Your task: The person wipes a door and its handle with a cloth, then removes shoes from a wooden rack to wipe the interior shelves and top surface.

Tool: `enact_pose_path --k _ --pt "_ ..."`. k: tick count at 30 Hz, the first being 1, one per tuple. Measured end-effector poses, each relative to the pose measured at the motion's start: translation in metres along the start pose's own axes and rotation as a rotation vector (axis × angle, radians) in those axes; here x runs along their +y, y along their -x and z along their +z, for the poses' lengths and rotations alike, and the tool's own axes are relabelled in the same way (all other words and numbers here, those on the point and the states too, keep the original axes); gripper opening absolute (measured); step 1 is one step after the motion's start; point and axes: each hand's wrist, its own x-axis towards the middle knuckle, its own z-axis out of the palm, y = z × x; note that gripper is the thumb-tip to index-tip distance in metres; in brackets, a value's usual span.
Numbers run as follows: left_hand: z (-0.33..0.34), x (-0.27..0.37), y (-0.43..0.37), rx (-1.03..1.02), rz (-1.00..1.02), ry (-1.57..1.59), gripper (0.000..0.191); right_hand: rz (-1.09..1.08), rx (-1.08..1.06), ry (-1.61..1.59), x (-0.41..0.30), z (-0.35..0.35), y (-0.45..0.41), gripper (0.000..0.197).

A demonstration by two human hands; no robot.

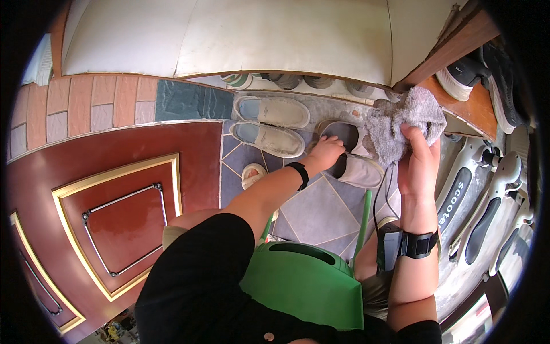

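My right hand (414, 159) grips a crumpled grey terry cloth (406, 120) in front of the cabinet's right corner. My left hand (327, 151) reaches down to a pair of light slip-on shoes on the floor. Its fingers lie at the opening of the upper shoe (343, 133); whether they grip it cannot be told. The lower shoe (363, 170) of that pair lies just beside it. To the left, two beige slip-on shoes (275, 112) lie side by side. Thin dark cables hang from the cloth area towards a device at my right wrist.
A white cabinet (283, 38) stands ahead, with shoes beneath it. Black sneakers (464, 77) rest on a wooden shelf at the right, above folded scooters (457, 193). A green plastic stool (305, 279) is near my body. A dark red door panel (124, 223) fills the left.
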Motion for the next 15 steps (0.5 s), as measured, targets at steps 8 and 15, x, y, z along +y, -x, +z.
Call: enact_pose_path --k 8,15 --pt "-0.029 0.028 -0.009 0.116 -0.106 0.155 0.032 0.000 -0.021 0.037 0.011 -0.003 0.001 0.043" --pt "-0.188 0.052 0.029 0.095 0.020 1.814 0.071 0.007 -0.257 0.146 0.025 0.017 0.013 0.043"
